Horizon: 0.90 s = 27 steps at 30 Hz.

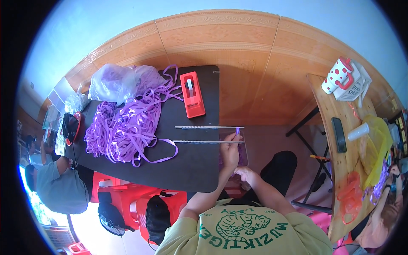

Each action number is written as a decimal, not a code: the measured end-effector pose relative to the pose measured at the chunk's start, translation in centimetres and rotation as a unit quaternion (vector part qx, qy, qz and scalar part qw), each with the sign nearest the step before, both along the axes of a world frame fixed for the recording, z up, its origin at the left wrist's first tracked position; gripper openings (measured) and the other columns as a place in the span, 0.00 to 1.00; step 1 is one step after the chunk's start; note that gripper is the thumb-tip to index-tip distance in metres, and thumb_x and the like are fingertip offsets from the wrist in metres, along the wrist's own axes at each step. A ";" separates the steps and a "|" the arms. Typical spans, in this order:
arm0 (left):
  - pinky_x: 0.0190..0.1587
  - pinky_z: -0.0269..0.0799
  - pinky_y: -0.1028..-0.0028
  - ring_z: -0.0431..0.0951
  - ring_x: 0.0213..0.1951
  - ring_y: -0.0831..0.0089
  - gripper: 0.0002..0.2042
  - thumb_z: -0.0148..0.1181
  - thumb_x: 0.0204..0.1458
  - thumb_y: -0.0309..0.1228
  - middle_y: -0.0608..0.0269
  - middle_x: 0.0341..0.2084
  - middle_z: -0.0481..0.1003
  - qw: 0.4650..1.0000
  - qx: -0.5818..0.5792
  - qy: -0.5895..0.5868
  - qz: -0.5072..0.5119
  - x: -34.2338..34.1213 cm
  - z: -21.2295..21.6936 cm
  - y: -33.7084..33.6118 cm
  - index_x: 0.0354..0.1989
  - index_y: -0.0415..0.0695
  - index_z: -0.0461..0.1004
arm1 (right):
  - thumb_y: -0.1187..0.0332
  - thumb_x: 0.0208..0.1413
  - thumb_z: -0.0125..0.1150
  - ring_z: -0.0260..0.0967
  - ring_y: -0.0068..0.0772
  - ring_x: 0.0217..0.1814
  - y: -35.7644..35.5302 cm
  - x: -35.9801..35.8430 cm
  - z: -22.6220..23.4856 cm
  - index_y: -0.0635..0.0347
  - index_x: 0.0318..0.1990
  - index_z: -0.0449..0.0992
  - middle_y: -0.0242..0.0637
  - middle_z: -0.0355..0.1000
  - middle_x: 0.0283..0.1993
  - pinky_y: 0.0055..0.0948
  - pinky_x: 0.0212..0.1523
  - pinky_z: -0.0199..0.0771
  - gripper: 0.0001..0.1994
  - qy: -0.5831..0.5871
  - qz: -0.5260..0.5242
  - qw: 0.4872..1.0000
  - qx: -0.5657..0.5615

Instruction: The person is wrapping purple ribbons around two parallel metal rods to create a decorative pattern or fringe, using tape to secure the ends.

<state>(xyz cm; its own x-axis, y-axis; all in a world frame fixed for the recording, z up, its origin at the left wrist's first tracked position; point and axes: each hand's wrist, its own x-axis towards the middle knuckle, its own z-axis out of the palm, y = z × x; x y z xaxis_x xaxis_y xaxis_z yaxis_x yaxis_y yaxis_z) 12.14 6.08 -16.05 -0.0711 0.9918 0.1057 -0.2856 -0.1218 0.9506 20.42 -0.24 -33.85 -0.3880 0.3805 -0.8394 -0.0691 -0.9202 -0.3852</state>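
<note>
Two thin metal rods with twisted shafts, the far rod [204, 127] and the near rod [199, 141], lie side by side on the dark table and jut past its right edge. My left hand [230, 149] is at their jutting ends, fingers pinched on a short purple ribbon [238, 131] that meets the far rod. By my left wrist is my right hand [244, 173], its fingers curled in; what they hold, if anything, is hidden. Under my hands, partly covered, a clear container [244, 158] shows purple bits. A big heap of purple ribbon [127, 127] spreads over the table's left part.
On the dark table [187, 170] are a red tape dispenser [193, 95] and a plastic bag [114, 80] of ribbon. Red stools [123, 197] stand at the near side. A wooden table [327, 97] at right bears a phone [338, 135] and a dotted cup [335, 78]. People sit at both sides.
</note>
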 end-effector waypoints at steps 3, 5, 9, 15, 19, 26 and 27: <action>0.35 0.72 0.80 0.76 0.29 0.78 0.08 0.56 0.55 0.25 0.60 0.29 0.78 0.987 -0.036 -0.082 -0.134 6.5 3.9 -1.0 0.41 0.36 0.75 | 0.67 0.42 0.68 0.74 0.27 0.39 -1.9 9.5 -12.8 0.53 0.36 0.79 0.32 0.77 0.34 0.29 0.36 0.69 0.11 -0.038 -0.024 0.789 0.613; 0.31 0.70 0.82 0.75 0.26 0.80 0.07 0.56 0.56 0.26 0.61 0.27 0.77 0.988 -0.092 -0.096 -0.085 1.2 1.7 -0.9 0.40 0.37 0.75 | 0.67 0.43 0.68 0.74 0.27 0.40 -2.4 3.0 -5.6 0.53 0.38 0.79 0.32 0.77 0.36 0.29 0.38 0.69 0.12 -0.003 -0.008 0.941 0.337; 0.24 0.64 0.85 0.71 0.21 0.83 0.08 0.55 0.57 0.28 0.66 0.23 0.75 0.985 -0.107 -0.108 -0.082 0.2 1.8 -1.9 0.39 0.37 0.75 | 0.66 0.46 0.65 0.73 0.28 0.42 -2.4 0.6 4.8 0.54 0.45 0.76 0.34 0.75 0.43 0.30 0.42 0.70 0.16 -0.044 -0.105 0.990 0.077; 0.19 0.52 0.85 0.60 0.17 0.87 0.07 0.52 0.58 0.28 0.72 0.19 0.69 0.982 -0.116 -0.090 -0.115 0.3 4.3 -4.0 0.37 0.40 0.75 | 0.70 0.52 0.58 0.73 0.30 0.40 -4.0 3.3 2.4 0.57 0.46 0.73 0.35 0.74 0.43 0.25 0.40 0.69 0.13 0.102 -0.187 0.958 0.193; 0.19 0.51 0.87 0.60 0.17 0.88 0.07 0.51 0.59 0.29 0.72 0.20 0.70 0.968 -0.175 -0.140 -0.117 -0.9 4.7 -5.2 0.38 0.40 0.74 | 0.76 0.52 0.55 0.72 0.33 0.43 -3.0 3.6 9.2 0.61 0.49 0.72 0.39 0.73 0.45 0.28 0.40 0.71 0.15 -0.102 -0.251 0.934 0.232; 0.19 0.52 0.87 0.61 0.18 0.88 0.07 0.50 0.60 0.30 0.73 0.20 0.70 0.960 -0.178 -0.162 -0.145 -0.9 5.4 -5.9 0.40 0.41 0.74 | 0.71 0.52 0.58 0.73 0.29 0.39 -2.5 7.6 16.5 0.62 0.47 0.73 0.39 0.74 0.44 0.21 0.34 0.67 0.14 0.234 -0.257 0.877 0.331; 0.19 0.52 0.87 0.61 0.18 0.88 0.07 0.50 0.60 0.30 0.73 0.20 0.70 0.960 -0.176 -0.163 -0.146 -0.9 5.5 -6.0 0.40 0.41 0.74 | 0.71 0.51 0.59 0.72 0.30 0.39 -2.3 8.8 14.8 0.62 0.46 0.73 0.38 0.74 0.44 0.22 0.34 0.69 0.14 0.096 -0.316 0.889 0.318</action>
